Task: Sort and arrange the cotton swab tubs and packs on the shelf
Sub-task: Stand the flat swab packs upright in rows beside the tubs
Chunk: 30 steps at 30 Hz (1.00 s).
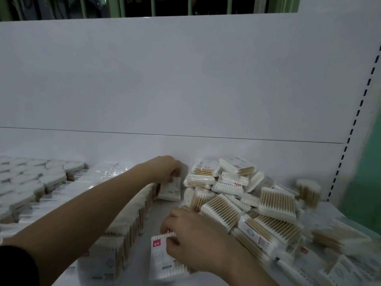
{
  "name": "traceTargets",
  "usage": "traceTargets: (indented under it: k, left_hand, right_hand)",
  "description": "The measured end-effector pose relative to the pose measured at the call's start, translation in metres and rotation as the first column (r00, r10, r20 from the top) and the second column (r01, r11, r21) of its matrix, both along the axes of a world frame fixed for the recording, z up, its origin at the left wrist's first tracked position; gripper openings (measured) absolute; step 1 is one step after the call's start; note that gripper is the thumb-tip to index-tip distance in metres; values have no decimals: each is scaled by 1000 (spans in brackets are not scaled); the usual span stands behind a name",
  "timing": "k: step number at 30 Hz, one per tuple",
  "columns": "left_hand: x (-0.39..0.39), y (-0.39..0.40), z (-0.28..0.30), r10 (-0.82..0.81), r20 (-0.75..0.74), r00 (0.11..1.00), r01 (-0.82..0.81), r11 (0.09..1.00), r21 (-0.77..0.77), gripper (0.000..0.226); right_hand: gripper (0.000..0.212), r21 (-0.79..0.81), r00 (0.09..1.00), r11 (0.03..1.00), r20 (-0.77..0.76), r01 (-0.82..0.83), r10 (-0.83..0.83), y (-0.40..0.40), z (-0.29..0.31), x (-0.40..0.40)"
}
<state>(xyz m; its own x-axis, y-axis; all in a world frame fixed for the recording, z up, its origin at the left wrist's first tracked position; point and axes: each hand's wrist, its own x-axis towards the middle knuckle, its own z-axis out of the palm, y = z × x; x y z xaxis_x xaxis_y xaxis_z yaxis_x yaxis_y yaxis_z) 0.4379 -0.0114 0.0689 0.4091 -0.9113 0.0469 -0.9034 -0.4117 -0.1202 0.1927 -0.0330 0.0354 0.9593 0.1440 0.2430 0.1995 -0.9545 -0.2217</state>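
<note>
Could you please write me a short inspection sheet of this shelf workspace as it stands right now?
Surface: white metal shelf with a white back panel; a bare strip runs between the row and the pile.
Job's things: round white-lidded cotton swab tubs grouped at far left; flat clear packs of wooden-stick swabs standing in a neat row beside them.
Clutter: loose jumbled pile of swab packs on the right, lying at mixed angles.
Hands: left hand holds a white pack at the far end of the row; right hand grips a red-labelled pack near the front.
Cables: nothing seen.
Surroundings: slotted shelf upright at right, green wall, green window bars above.
</note>
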Motion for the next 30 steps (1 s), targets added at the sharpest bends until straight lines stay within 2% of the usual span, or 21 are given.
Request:
traceTargets:
  k: [5,15,19,23,27,30]
  left_hand:
    - [-12,-4,-3,67,49,997,-75,980,186,78]
    - [-18,-6,1,156,-9,988,-144,928,343,81]
    - [-24,-8,14,73,-20,997,-65,964,259,54]
    - [-16,-7,16,129,-65,989,-127,991,40,55]
    - [-21,-10,9,156,59,986,-156,988,-5,39]
    - [-18,-5,13,133,53,990,-130,990,-52,44]
  right_hand:
    - [27,-8,998,1000,-59,1,-1,2,-3,0]
    - [28,18,996,1000,-90,-2,4,0,-6,3]
    - [28,32,995,999,-102,4,-1,1,-5,1]
    - [28,31,993,999,-120,14,-10,1,-3,2]
    - [30,30,993,1000,-114,5,-1,1,-3,2]
    - [32,61,999,998,-45,14,-11,1,5,-2]
